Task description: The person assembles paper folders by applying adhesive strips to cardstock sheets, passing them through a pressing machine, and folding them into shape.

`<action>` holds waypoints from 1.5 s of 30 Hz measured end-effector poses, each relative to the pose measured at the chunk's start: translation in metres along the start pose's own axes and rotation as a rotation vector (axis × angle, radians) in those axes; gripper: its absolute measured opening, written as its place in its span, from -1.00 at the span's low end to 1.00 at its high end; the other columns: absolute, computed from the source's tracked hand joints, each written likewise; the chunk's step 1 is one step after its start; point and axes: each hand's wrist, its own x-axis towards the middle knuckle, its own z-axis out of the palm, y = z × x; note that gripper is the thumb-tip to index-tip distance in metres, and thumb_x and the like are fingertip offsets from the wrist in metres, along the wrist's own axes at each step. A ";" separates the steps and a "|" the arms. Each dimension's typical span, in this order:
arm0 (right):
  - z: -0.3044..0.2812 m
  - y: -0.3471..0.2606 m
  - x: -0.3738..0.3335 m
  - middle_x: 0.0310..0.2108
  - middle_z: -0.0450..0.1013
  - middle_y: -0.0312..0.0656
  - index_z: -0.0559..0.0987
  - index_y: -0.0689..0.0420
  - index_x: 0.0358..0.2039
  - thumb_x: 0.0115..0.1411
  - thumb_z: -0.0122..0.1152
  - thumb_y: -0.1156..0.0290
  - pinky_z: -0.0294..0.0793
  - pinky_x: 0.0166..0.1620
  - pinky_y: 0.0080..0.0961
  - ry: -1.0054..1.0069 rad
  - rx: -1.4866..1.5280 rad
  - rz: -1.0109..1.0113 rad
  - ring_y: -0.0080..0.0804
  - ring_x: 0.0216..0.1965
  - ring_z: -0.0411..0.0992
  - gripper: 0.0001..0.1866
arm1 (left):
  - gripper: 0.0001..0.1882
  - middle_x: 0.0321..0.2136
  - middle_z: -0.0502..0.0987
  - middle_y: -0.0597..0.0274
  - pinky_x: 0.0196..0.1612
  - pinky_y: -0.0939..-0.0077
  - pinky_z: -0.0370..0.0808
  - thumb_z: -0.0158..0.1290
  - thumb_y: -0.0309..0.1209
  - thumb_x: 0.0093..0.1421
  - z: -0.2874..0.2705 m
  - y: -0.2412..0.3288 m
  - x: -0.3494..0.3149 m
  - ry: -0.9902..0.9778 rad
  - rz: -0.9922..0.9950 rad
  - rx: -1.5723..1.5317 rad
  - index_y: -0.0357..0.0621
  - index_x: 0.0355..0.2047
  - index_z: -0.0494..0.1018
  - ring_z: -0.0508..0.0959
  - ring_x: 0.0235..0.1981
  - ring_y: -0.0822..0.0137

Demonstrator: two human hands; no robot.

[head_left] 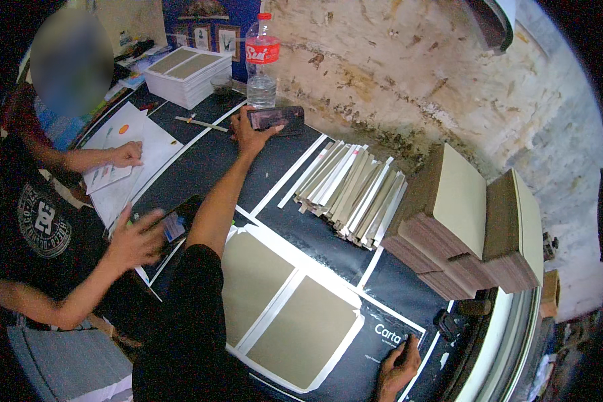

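1. Desk (278, 161): black, white-lined; carried everything below.
2. Stacked boards (439, 221): at the wall-side edge, toward the right end.
3. Cover (301, 335): two grey panels, white borders; flat at the near edge, long axis roughly along the wall-side edge.
4. Strips (352, 191): loose row by the wall-side edge, left of the stacked boards.
5. Bottle (262, 67): clear, red cap, upright at the wall-side edge; liquid level unclear. Small bowl (221, 84) just left; contents couldn't be told.
6. Phone (275, 120): near the wall-side edge, in front of the bottle; long axis left-right, screen facing the wearer.
7. Left hand (251, 134): closed round the phone's left end, thumb along its lower edge. Right hand (398, 365): half-curled at the near right corner, well apart from the phone; couldn't tell if gripping anything.
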 end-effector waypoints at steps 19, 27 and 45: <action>0.000 -0.002 0.000 0.00 0.54 0.20 0.56 0.39 0.05 0.31 0.11 0.50 0.44 0.15 -0.18 0.005 -0.020 0.000 0.10 0.02 0.51 -0.66 | 0.30 0.12 0.19 0.00 0.18 -0.36 0.23 0.64 -0.05 -0.58 -0.019 0.005 -0.005 -0.117 0.079 0.006 0.18 0.21 0.13 0.23 0.23 -0.13; 0.002 0.003 0.001 0.01 0.53 0.23 0.57 0.36 0.05 0.30 0.10 0.45 0.43 0.16 -0.11 -0.008 -0.016 0.013 0.16 0.03 0.52 -0.64 | 0.31 0.11 0.19 0.01 0.21 -0.26 0.27 0.65 -0.15 -0.58 -0.014 -0.003 0.002 -0.185 0.043 0.075 0.19 0.22 0.11 0.24 0.23 -0.13; -0.005 -0.006 0.004 0.02 0.53 0.22 0.57 0.37 0.05 0.31 0.11 0.48 0.42 0.18 -0.17 -0.040 0.004 0.042 0.10 0.08 0.49 -0.65 | 0.17 0.10 0.23 -0.09 0.17 -0.25 0.31 0.55 -0.28 -0.41 -0.004 -0.013 0.017 -0.081 0.024 0.127 0.20 0.24 0.12 0.28 0.19 -0.20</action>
